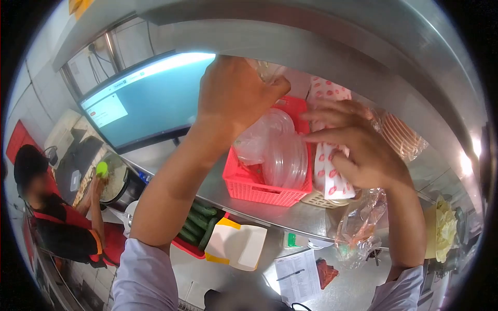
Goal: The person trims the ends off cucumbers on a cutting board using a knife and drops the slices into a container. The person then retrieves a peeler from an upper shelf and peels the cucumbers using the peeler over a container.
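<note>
My left hand (236, 90) is raised under the steel shelf, with its fingers closed. A clear plastic item (267, 70), perhaps a bag or container, shows at its fingertips; its kind is partly hidden. Below it stands a red plastic basket (267, 194) with round clear plastic lids (285, 155) stacked on edge and a clear plastic bag (254, 142). My right hand (363, 147) reaches over white cartons with red prints (332, 176), its fingers spread and slightly bent. The thumb lies against one carton, which stands in a beige basket (316, 200).
A monitor (150, 103) stands left of the baskets. The steel shelf (332, 41) hangs low overhead. Cucumbers (199, 223), an unfolded box (236, 243), a paper with a pen (298, 274) and crumpled plastic (360, 223) lie nearer. A co-worker (67, 223) stands at the left.
</note>
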### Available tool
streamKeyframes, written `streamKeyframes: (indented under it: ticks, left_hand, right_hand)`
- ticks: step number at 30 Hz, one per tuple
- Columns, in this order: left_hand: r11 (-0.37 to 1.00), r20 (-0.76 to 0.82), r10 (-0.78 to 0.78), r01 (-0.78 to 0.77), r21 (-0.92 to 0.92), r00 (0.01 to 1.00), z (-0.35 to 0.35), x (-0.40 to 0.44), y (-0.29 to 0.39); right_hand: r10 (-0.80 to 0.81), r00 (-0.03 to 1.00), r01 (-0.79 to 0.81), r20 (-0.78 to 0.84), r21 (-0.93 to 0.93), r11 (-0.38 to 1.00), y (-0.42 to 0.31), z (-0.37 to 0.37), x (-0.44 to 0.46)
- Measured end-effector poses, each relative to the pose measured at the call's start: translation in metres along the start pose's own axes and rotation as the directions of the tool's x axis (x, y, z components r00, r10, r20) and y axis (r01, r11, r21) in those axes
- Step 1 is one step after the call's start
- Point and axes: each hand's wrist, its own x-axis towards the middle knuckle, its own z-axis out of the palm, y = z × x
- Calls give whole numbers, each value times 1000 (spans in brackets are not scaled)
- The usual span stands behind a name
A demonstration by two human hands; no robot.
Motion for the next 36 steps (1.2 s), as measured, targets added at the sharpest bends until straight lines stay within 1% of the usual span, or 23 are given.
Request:
streamKeyframes:
  ticks: [2,4,6,8,9,11,12,14,15,16,17,18,19,20,21,23,25,27,29,31,32,34,36]
  left_hand:
    - [998,32,-36,34,46,999,-2,0,1]
    - [995,-44,35,-31,95,998,0,2,1]
    - [995,-65,32,-26,91,997,-4,2,6]
    - [996,-83,27,-20,86,996,-8,1,9]
    - [993,-78,40,-31,115,996,-10,1,11]
    - [988,-80,54,-42,147,995,-13,2,15]
    - [987,-94,59,-44,158,994,-14,2,16]
    - [985,-117,58,-38,168,991,-15,5,16]
    - [988,-183,101,-77,130,978,-13,6,15]
    - [988,-250,141,-121,97,958,-12,7,13]
    - [989,-254,136,-115,95,958,-9,8,12]
    - [975,-288,221,-204,89,932,-5,9,12]
    - [952,-321,305,-294,85,896,-2,8,10]
    - [951,-322,308,-297,83,895,-2,8,11]
    - [959,-292,278,-282,31,915,-1,8,12]
    - [964,-265,250,-266,-26,931,1,7,12]
    - [979,-251,180,-198,-49,951,3,7,11]
    - [982,-244,168,-183,-38,955,1,3,11]
    - [987,-236,151,-162,-26,960,-1,-1,11]
    - [991,-215,70,-93,-98,974,-3,-4,11]
    - [991,-215,68,-92,-101,974,-3,-4,8]
    - [985,-254,153,-167,-32,955,0,-2,4]
    - [990,-239,132,-138,-9,962,-2,1,5]
  right_hand:
    - [5,1000,-4,-16,15,1000,-15,11,12]
    - [-38,999,42,-34,127,991,-27,25,27]
    - [-89,992,99,-92,117,988,-33,44,38]
    - [-101,993,111,65,-172,979,-39,52,50]
    - [-105,992,115,64,-171,979,-46,52,54]
    - [47,959,29,278,-262,965,-58,51,63]
    - [44,959,33,280,-264,964,-64,52,66]
    - [98,857,48,505,-267,962,-70,58,72]
    - [95,854,56,511,-271,961,-69,62,73]
    - [128,869,-39,478,-191,981,-67,68,74]
    - [166,879,-133,448,-105,986,-65,74,75]
    - [165,878,-131,450,-107,986,-62,78,80]
    - [199,815,-191,544,-72,979,-58,83,90]
    - [226,742,-257,631,-44,965,-53,88,99]
    - [232,743,-262,628,-47,964,-49,97,105]
    - [254,658,-221,709,-141,965,-41,118,116]
    - [262,652,-226,711,-148,963,-35,139,120]
    - [263,647,-231,716,-145,962,-32,153,121]
    - [374,710,-493,596,42,869,-36,155,120]
    - [360,714,-449,601,-2,893,-43,140,116]
    - [348,718,-405,603,-44,913,-49,128,116]
    - [361,729,-380,582,-96,920,-51,120,114]
    - [372,737,-353,564,-149,924,-56,107,106]
